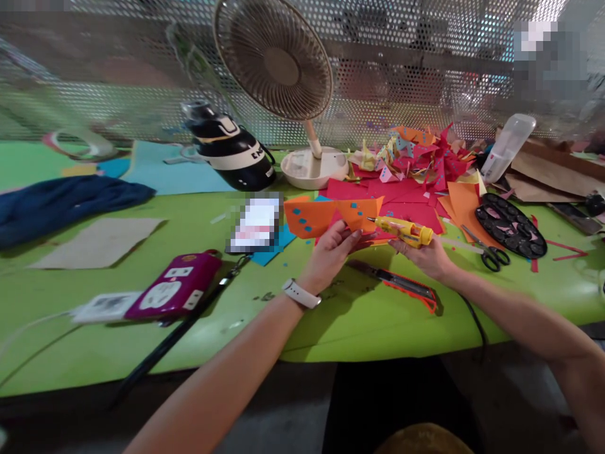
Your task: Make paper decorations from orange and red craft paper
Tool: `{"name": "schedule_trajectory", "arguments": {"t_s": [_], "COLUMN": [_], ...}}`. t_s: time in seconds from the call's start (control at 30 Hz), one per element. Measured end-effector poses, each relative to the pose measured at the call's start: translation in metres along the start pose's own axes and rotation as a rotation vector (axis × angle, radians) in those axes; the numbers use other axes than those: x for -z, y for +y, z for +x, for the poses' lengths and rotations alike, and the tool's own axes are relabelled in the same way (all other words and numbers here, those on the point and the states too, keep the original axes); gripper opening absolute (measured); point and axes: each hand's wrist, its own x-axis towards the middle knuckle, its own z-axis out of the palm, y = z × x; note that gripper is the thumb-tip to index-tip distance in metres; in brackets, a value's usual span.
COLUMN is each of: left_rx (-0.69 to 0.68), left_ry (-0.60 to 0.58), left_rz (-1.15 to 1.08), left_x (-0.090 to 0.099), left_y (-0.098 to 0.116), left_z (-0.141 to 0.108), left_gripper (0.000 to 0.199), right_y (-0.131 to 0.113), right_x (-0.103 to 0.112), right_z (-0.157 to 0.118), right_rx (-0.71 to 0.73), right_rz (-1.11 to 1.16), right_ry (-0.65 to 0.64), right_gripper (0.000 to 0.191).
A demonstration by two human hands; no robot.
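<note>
My left hand [333, 249], with a white band at the wrist, pinches a folded orange paper piece [309, 214] dotted with small blue squares. In my right hand [425, 255] is a yellow hot glue gun [404, 230], its nozzle pointing left and close to the right part of the orange paper. Whether the nozzle touches the paper I cannot tell. Below both hands an orange-and-black box cutter [409, 287] lies on the green table [326, 334]. Red paper sheets [411, 205] lie just behind the glue gun.
A fan [314, 165], a black bottle [241, 157] and a pile of folded paper shapes [425, 154] stand at the back. Scissors [494, 255] and a black palette [510, 226] lie right. A phone [255, 224], a purple power strip [174, 287] and a black strap [189, 321] lie left.
</note>
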Motion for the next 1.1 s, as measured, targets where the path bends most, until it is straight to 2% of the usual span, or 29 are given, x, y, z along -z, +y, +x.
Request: {"name": "schedule_trajectory", "arguments": {"t_s": [0.4, 0.6, 1.1], "left_rx": [0.003, -0.009, 0.005], "left_ry": [0.004, -0.013, -0.006], "left_rz": [-0.002, 0.002, -0.022], "left_x": [-0.001, -0.001, -0.001], "left_y": [0.002, 0.0, 0.002], "left_z": [-0.001, -0.001, -0.001], "left_gripper": [0.037, 0.038, 0.041], "right_y": [0.006, 0.001, -0.006], "right_x": [-0.002, -0.001, 0.001], "right_z": [0.001, 0.0, -0.001], "right_rx": [0.0, 0.003, -0.003], "right_rz": [0.033, 0.05, -0.003], "right_ry": [-0.018, -0.011, 0.0], "right_gripper": [0.037, 0.031, 0.034]}}
